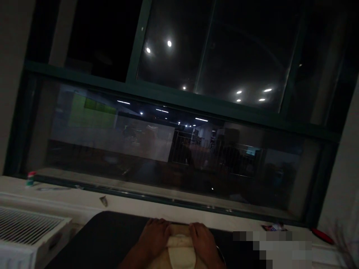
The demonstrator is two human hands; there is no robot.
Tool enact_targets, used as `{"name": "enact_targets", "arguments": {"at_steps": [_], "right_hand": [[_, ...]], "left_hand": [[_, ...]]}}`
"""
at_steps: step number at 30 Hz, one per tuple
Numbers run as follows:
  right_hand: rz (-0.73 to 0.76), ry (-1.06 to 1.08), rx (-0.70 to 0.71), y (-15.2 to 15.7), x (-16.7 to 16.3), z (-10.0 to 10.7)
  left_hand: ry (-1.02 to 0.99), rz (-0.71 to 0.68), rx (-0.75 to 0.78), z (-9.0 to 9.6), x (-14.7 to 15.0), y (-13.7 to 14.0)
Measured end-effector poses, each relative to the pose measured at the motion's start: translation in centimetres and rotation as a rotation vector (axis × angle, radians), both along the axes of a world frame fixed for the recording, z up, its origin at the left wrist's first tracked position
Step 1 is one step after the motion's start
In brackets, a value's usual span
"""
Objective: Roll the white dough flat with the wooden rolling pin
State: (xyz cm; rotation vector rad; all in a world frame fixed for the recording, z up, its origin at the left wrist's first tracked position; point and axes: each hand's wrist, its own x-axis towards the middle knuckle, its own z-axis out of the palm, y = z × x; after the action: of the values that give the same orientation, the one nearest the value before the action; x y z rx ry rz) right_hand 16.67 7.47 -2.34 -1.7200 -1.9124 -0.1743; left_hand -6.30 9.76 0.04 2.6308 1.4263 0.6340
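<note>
My left hand and my right hand are at the bottom middle, one on each side of a tan, wood-coloured board. Their fingers are bent and seem to grip its sides, though the fingertips are partly hidden. Between the hands, a cream-coloured piece with a rounded lower end lies on the board; its kind I cannot make out. Beneath is a dark surface with a rounded corner. A thin shiny curved line shows beside my right wrist.
A white radiator stands at the left. The windowsill carries a small red-topped container, a crumpled scrap, a small packet and a red object. Behind it, a dark green-framed window reflects room lights.
</note>
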Motion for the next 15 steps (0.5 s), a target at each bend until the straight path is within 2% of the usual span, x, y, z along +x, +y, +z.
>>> {"name": "enact_targets", "arguments": {"at_steps": [7,11,15], "right_hand": [[0.032,-0.078,0.022,0.0,0.3,-0.1],[0.058,-0.078,0.032,-1.5,0.0,0.1],[0.042,-0.114,0.034,-3.5,-0.2,0.0]], "left_hand": [[0.014,0.005,0.016,-0.2,-0.3,0.1],[0.026,0.04,0.037,-0.7,-0.2,-0.6],[0.015,0.019,0.07,-0.8,-0.4,-2.1]]}}
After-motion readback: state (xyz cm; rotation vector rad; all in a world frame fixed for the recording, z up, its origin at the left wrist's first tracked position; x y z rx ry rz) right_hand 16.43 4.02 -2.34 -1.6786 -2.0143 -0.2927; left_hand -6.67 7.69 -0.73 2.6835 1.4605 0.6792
